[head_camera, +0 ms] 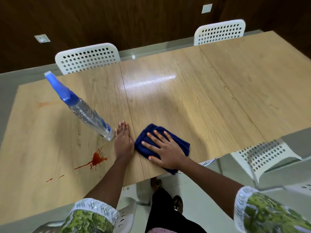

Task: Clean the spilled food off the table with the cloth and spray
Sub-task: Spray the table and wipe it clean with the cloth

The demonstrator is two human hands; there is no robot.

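A folded dark blue cloth (pixel 182 145) lies near the table's front edge, and my right hand (pixel 164 149) presses flat on it with fingers spread. My left hand (pixel 122 140) rests flat on the wooden table (pixel 210 101) just left of the cloth, fingers straight, beside the base of the clear spray bottle (pixel 87 113) with its blue trigger head (pixel 58 87). The bottle stands upright. A red sauce splatter (pixel 96 159) stains the table left of my left hand, with small red streaks (pixel 54 178) nearer the front and a faint orange smear (pixel 44 104) farther back.
Two white perforated chairs (pixel 87 58) (pixel 220 31) stand at the far side, before a dark wood wall. Another white chair (pixel 264 155) sits at the right front corner, and a fourth (pixel 125 216) is below the table edge near my legs.
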